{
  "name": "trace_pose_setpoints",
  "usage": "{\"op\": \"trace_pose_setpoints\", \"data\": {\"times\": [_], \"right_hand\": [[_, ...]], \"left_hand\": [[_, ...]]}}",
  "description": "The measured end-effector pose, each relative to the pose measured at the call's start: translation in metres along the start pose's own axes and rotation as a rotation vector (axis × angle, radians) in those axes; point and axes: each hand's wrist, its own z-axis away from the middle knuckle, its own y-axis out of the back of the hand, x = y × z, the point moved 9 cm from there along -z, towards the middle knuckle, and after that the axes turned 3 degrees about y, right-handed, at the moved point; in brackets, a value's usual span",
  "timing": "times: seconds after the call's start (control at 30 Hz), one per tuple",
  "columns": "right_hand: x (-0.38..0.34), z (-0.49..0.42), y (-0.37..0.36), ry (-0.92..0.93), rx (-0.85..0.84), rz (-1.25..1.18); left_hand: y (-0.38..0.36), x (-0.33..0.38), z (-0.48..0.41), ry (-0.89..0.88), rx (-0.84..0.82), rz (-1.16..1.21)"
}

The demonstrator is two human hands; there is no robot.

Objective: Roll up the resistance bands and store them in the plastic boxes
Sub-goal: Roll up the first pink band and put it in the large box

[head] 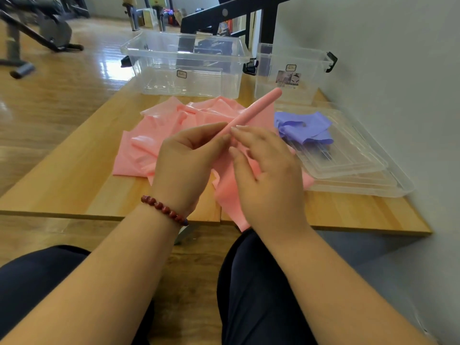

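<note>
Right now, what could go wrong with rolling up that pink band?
The left hand pinches the pink resistance band only at the roll's near end, so the far end may loosen. Its unrolled part lies bunched on the table and hangs over the edge, so it may roll up crooked.

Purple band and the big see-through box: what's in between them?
The pink band lies between the purple band and the big clear box: its rolled end sticks up there, with loose crumpled folds on the table. The head view shows it.
</note>
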Motion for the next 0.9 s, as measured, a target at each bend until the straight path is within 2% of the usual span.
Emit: {"op": "trace_pose_setpoints", "data": {"times": [0.23, 0.53, 0.67, 0.8, 0.9], "right_hand": [[0.016, 0.009, -0.009, -0.227, -0.082, -0.228], [0.014, 0.013, -0.003, -0.243, -0.053, -0.285], [0.019, 0.018, 0.007, -0.283, -0.056, -0.298], [0.04, 0.022, 0.015, -0.44, -0.029, -0.417], [0.059, 0.027, 0.011, -0.599, 0.004, -0.579]], "left_hand": [[-0.015, -0.004, 0.007, 0.097, -0.163, 0.22], [-0.007, 0.01, 0.007, -0.078, -0.162, -0.062], [0.003, 0.013, 0.001, -0.137, -0.068, -0.151], [0.012, 0.015, -0.003, -0.201, 0.027, -0.286], [0.017, 0.012, -0.006, -0.151, 0.025, -0.333]]}}
